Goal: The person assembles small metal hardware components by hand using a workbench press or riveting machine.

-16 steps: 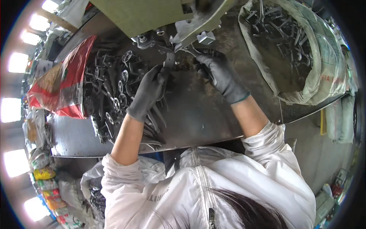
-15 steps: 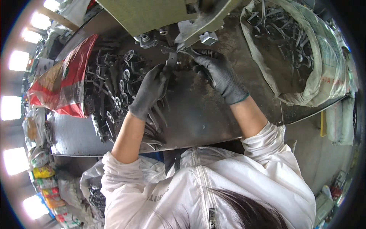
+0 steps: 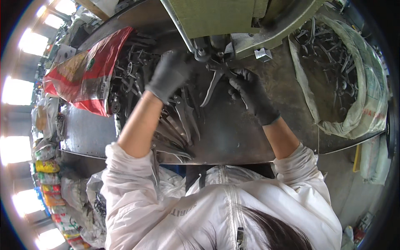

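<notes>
My right hand [image 3: 255,93], in a dark grey glove, is closed around one handle of a two-handled metal tool like pliers or shears [image 3: 213,88]. The tool's other curved handle hangs free toward me. Its upper end is beneath the head of a green machine [image 3: 203,52], partly hidden there. To the left, my gloved left hand [image 3: 170,73] hovers over a pile of grey metal handle parts [image 3: 183,116], beside the machine head. Motion smears its fingers, so what they hold, if anything, does not show.
A red plastic sack [image 3: 89,75] lies at the left of the pile. On the right, an open pale woven sack [image 3: 302,79] holds several metal parts. The machine's green body [image 3: 216,18] overhangs the dark metal tabletop [image 3: 233,141]; a small metal block [image 3: 263,54] sits near it.
My left hand has left the workpiece at the machine and moved up and left over the pile. The tool's handles now show spread below the machine head. The view has shifted somewhat.
</notes>
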Demonstrator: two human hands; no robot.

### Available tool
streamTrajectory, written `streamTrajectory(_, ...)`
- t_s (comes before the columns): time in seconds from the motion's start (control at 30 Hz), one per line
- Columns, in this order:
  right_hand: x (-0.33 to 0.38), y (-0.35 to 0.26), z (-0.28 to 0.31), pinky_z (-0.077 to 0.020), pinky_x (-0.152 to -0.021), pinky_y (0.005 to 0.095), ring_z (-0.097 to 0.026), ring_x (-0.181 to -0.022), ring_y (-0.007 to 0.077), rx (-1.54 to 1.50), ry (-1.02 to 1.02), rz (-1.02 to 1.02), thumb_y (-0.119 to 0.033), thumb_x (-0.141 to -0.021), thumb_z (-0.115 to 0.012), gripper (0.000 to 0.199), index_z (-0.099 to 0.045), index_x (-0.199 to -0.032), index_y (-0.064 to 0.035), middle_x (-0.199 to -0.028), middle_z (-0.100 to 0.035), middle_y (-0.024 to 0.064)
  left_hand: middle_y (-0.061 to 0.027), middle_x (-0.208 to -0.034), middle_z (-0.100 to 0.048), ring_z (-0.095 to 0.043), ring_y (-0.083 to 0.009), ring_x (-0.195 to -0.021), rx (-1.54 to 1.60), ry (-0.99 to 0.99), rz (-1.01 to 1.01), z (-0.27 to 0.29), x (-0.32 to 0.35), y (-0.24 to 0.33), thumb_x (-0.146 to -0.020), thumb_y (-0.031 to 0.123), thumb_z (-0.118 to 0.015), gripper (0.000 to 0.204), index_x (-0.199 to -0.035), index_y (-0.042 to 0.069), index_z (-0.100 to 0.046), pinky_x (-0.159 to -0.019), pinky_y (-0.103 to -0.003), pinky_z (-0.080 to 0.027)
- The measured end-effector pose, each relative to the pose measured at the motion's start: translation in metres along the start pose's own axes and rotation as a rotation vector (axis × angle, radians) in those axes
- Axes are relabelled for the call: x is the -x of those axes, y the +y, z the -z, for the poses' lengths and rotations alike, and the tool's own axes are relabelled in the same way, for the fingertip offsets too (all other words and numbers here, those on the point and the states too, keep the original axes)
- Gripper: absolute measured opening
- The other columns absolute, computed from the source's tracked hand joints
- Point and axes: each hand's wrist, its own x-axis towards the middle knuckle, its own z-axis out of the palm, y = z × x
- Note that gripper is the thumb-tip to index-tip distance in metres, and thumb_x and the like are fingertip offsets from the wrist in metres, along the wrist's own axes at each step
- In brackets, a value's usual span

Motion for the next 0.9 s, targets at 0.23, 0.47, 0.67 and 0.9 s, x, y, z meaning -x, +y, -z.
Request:
streamTrajectory(0.23,-0.001,0.007,0.005,-0.0498,-0.053,0.0268,-0.059,-0.065,0.0100,-0.048,0.129,0.002,-0.006,-0.105,-0.056,0.022,-0.057,-0.126,0.0029,-0.086,-0.059,0.0046,-0.0181,-0.123,-0.074,-0.069,-0.0409,-0.116,-0.106,0.092,0.393,-0.040,-0.092,-0.180,-0.095,0.022,-0.062,0.030,-0.120,0.011,-0.076,-0.101,-0.048,-0.055)
streamTrajectory(0.47,0.017,-0.027,-0.012,-0.0503,-0.053,0.0259,-0.059,-0.062,0.0104,-0.041,0.002,-0.017,-0.007,-0.103,-0.060,0.028,-0.054,-0.127,0.0041,-0.091,-0.061,0.0063,-0.0191,-0.136,-0.067,-0.064,-0.0417,-0.125,-0.353,-0.067,0.227,-0.091,-0.088,-0.302,-0.099,0.025,-0.059,0.035,-0.128,0.010,-0.070,-0.103,-0.051,-0.053)
streamTrajectory(0.67,0.010,-0.002,0.004,-0.0524,-0.059,0.0220,-0.060,-0.067,0.0069,0.123,0.137,-0.165,-0.011,-0.105,-0.060,0.030,-0.055,-0.131,0.0030,-0.097,-0.062,0.0029,-0.0169,-0.144,-0.062,-0.061,-0.0376,-0.130,-0.735,-0.237,0.069,-0.010,-0.094,-0.186,-0.099,0.019,-0.058,0.041,-0.137,0.003,-0.063,-0.107,-0.046,-0.052)
streamTrajectory(0.9,0.020,0.005,0.008,-0.0541,-0.061,0.0236,-0.061,-0.068,0.0078,-0.046,0.123,-0.093,-0.009,-0.103,-0.061,0.031,-0.055,-0.131,0.0029,-0.099,-0.064,0.0035,-0.0156,-0.154,-0.053,-0.056,-0.0267,-0.136,0.439,-0.247,0.159,0.111,0.037,-0.042,-0.097,0.002,-0.058,0.067,-0.161,0.003,-0.037,-0.114,-0.036,-0.043)
